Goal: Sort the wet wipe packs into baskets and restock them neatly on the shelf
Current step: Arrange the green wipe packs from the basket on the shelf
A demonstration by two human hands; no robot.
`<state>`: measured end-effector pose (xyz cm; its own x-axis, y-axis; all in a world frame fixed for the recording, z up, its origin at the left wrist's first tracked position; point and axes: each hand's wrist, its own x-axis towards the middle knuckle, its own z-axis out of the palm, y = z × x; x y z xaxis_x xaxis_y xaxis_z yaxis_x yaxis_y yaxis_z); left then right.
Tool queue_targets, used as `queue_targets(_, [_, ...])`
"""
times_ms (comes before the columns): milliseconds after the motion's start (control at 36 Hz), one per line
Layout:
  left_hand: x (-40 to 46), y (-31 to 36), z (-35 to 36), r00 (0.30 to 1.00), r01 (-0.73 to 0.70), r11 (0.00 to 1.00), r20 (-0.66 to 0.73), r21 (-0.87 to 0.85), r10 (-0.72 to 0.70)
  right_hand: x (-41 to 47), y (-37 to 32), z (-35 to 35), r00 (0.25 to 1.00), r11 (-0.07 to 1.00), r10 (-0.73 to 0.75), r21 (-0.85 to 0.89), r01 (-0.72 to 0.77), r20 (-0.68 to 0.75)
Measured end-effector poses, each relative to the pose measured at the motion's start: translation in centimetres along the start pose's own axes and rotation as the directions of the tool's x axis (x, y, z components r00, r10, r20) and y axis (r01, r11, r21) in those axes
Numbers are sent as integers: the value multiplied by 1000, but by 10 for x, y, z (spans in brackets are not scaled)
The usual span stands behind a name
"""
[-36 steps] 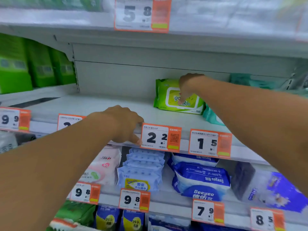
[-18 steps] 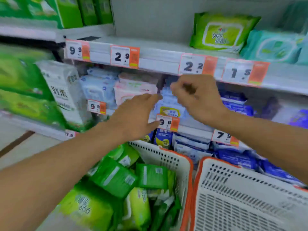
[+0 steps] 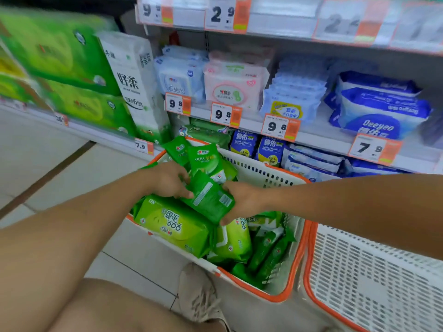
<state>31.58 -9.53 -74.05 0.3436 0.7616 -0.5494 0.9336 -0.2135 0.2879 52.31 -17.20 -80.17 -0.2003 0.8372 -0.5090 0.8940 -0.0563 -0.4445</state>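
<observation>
A white basket with an orange rim [image 3: 297, 267] stands on the floor, full of green wet wipe packs. A small dark green pack [image 3: 209, 197] lies on top, back side up. My left hand [image 3: 169, 180] pinches its left edge, and my right hand [image 3: 242, 200] grips its right edge. Under it lies a large light green pack [image 3: 172, 224]. More small green packs [image 3: 203, 159] stand at the basket's far end.
A second white basket [image 3: 374, 281] stands to the right, its inside showing only bare mesh. Shelves behind hold blue and pink wipe packs [image 3: 235, 82] with price tags [image 3: 225, 115]. Green tissue boxes [image 3: 60, 63] fill the left shelf. My shoe [image 3: 199, 293] is beside the basket.
Both hands came down from the upper shelf to the basket and took hold of a small green pack. The view tilted down from the shelf to the baskets.
</observation>
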Motion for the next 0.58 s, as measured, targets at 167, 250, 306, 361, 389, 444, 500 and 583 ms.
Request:
queue_targets(167, [16,23,10,1000,-16,998,-10,62,16,21,27,2,995,913,-17,405,54,-94])
queue_targets(250, [30,26,11,996,-77,997,-50,19,78,11,40,-10,994,781,-34,623,-41,108])
queue_targets(306, [34,28,10,993,-115,992,-41,-55,113,9,48,-21,987,727,-30,681,-86,157])
queue_targets(361, [34,33,9,984,-178,982,-27,-70,177,11,58,-30,997,796,22,602,-61,71])
queue_targets(389, [33,34,7,973,-225,973,-53,-41,223,14,65,-31,999,896,45,442,-53,28])
queue_targets(444, [30,36,-2,934,-319,947,-159,37,320,18,80,-23,997,997,71,-12,-70,45])
queue_targets(500, [24,41,-12,884,-394,913,-228,102,407,17,89,-3,991,968,104,-236,-81,86])
queue_targets(583, [14,48,-20,863,-408,885,-222,225,454,21,94,30,997,911,70,-406,-79,-36])
